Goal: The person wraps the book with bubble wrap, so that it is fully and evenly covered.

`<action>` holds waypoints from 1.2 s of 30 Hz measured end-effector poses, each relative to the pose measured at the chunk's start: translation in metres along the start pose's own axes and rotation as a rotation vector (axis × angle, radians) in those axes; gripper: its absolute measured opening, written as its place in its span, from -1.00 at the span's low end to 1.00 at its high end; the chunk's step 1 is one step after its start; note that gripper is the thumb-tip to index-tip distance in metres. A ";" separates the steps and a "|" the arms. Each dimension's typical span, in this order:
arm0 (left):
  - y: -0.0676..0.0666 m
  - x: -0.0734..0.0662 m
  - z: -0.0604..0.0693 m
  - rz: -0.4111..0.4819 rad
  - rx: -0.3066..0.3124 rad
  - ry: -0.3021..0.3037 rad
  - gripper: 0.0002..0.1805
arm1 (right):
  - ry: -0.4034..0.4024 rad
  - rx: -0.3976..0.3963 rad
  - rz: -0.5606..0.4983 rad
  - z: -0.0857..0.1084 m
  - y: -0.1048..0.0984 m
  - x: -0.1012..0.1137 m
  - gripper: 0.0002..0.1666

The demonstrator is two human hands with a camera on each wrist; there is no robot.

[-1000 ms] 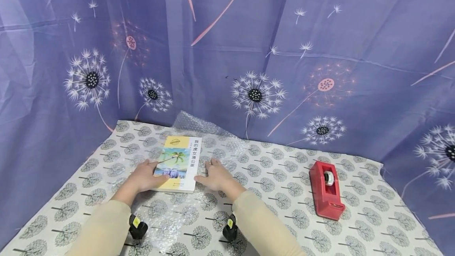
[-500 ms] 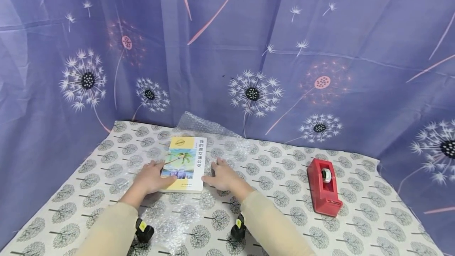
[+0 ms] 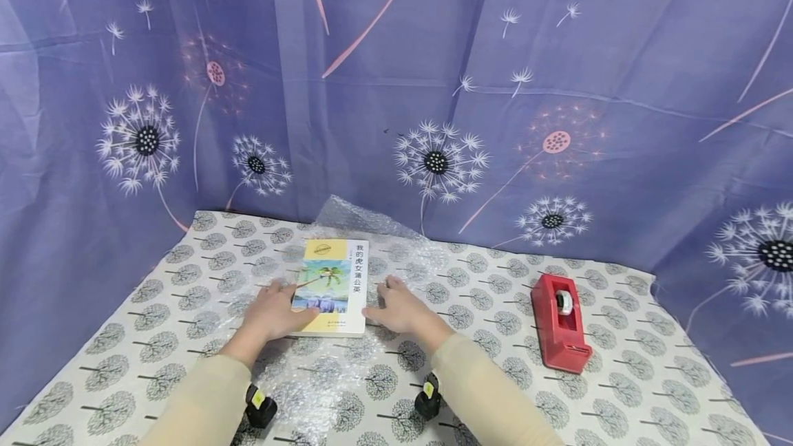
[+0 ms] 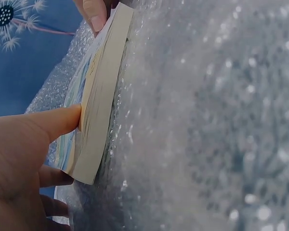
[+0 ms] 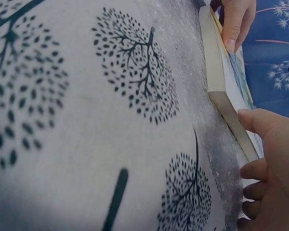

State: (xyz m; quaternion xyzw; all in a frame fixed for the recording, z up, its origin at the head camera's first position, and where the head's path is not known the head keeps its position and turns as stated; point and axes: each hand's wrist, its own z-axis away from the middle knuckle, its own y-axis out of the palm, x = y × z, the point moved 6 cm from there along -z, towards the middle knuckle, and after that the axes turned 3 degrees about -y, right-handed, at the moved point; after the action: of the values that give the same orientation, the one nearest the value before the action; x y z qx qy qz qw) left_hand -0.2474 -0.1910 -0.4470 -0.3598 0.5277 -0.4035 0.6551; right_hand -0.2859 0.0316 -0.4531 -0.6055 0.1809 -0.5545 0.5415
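Observation:
A paperback book [image 3: 334,288] with a yellow, white and picture cover lies flat on a sheet of clear bubble wrap [image 3: 310,391]. My left hand [image 3: 272,312] holds the book's left side, thumb over the lower cover and fingers along the edge. In the left wrist view, that thumb [image 4: 62,122] presses near the edge of the page block [image 4: 98,120]. My right hand [image 3: 403,310] is at the book's lower right side. Its thumb [image 5: 255,120] touches the book's edge in the right wrist view, while the other fingers rest loosely bent beside it.
A red tape dispenser [image 3: 559,329] with a roll of tape stands to the right. Tree-print cloth [image 3: 483,391] covers the table. At the back, the wrap's far end [image 3: 365,217] lifts against a purple dandelion curtain [image 3: 347,129].
Both hands, the book and the bubble wrap have slid a little to the right across the table. The head view has shifted slightly; the tape dispenser stays in place.

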 end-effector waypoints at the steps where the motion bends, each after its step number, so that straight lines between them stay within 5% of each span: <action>1: 0.001 -0.001 0.000 0.003 0.001 -0.001 -0.09 | -0.002 -0.001 0.000 0.001 -0.001 -0.001 -0.06; 36: 0.023 -0.050 -0.002 -0.010 0.017 -0.006 -0.08 | 0.002 -0.058 -0.053 0.031 -0.015 -0.047 -0.12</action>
State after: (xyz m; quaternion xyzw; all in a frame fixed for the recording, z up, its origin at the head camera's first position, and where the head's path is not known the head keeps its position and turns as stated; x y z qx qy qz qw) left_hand -0.2516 -0.1364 -0.4481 -0.3582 0.5206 -0.4103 0.6575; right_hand -0.2801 0.0891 -0.4559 -0.6252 0.1812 -0.5636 0.5085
